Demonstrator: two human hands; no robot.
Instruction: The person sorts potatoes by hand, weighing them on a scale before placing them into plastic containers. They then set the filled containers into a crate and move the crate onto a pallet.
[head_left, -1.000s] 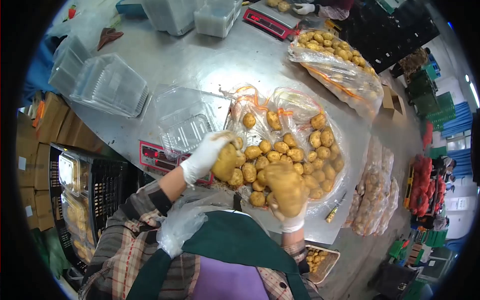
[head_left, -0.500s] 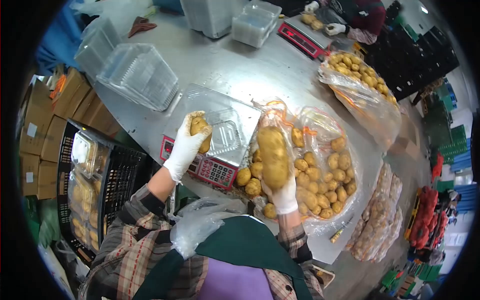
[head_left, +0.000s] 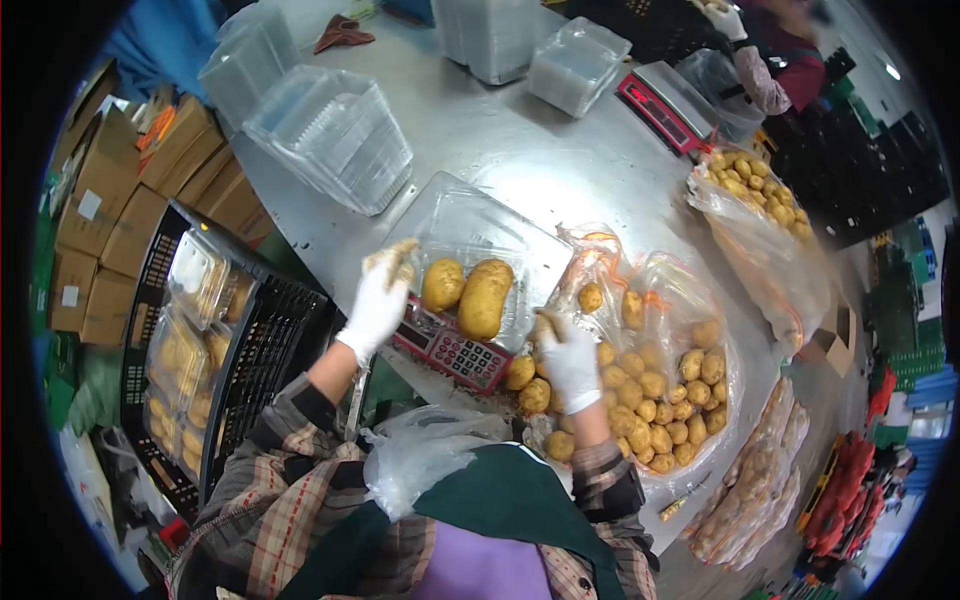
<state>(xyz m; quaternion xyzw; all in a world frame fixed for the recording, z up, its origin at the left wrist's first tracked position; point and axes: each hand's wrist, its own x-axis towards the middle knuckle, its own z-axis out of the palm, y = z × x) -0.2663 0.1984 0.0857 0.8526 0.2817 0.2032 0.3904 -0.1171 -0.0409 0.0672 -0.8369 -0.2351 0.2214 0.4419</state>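
Two potatoes lie side by side in a clear plastic tray (head_left: 520,285) on the scale: a rounder potato (head_left: 442,285) on the left and a large, long potato (head_left: 486,299) on the right. My left hand (head_left: 376,308), in a white glove with soiled fingertips, is at the tray's left side, fingers stretched out and empty. My right hand (head_left: 570,365), also gloved, hovers by the near-left edge of the potato pile (head_left: 650,400), fingers extended and nothing visible in them. The red scale keypad (head_left: 462,357) shows below the tray.
Stacked clear trays (head_left: 335,135) stand at the back left, with more stacks (head_left: 578,65) further back. A black crate (head_left: 250,375) of packed trays is at left. Across the table are a second scale (head_left: 660,105), a bag of potatoes (head_left: 755,200) and another person's gloved hand (head_left: 722,18).
Both potatoes have left my hands and now lie in the tray. My left hand has opened beside it; my right hand is empty over the pile's edge. The view has shifted.
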